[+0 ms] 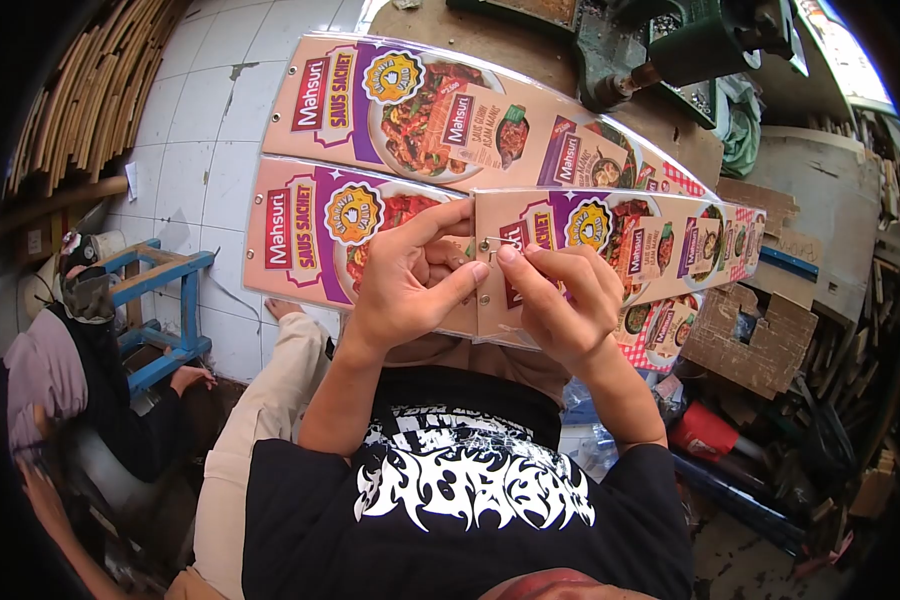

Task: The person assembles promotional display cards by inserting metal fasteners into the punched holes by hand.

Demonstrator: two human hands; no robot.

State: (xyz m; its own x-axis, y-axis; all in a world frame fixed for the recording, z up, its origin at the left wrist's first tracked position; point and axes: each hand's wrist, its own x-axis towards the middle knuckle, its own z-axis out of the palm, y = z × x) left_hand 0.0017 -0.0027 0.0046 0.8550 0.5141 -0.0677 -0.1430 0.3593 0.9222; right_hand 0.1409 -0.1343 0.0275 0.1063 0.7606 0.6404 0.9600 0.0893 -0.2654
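Several long printed boards with a clear edge lie fanned out, the upper one at the top and another below it at the left. On top rests a third board, with metal eyelets along its left end. My left hand is at that end, its thumb and fingers closed round the edge near the eyelets. Right beside it, my right hand pinches a thin pale strand between thumb and finger, just over the upper eyelet.
A green machine stands on the wooden table at the top. Another person sits at the left by a blue stool. Wooden strips are stacked upper left; a red object lies at the right.
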